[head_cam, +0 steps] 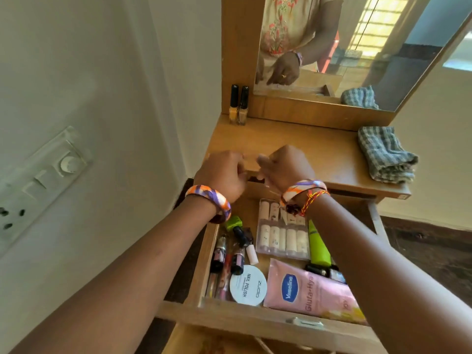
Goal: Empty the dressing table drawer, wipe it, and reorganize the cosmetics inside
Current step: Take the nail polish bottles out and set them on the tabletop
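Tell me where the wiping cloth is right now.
The folded checked cloth lies on the tabletop's right end, below the mirror, outside the open drawer.

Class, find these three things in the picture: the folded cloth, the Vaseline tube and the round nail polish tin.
Cloth [385, 154], head view, middle of the folded checked fabric.
Vaseline tube [306, 290], head view, pink body beside the blue logo.
Nail polish tin [248, 285], head view, centre of the white lid.

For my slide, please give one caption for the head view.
Both hands meet above the open, still-full cosmetics drawer.

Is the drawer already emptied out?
No, the open drawer still holds cosmetics, among them a pink Vaseline tube, a white nail polish jar and a green tube.
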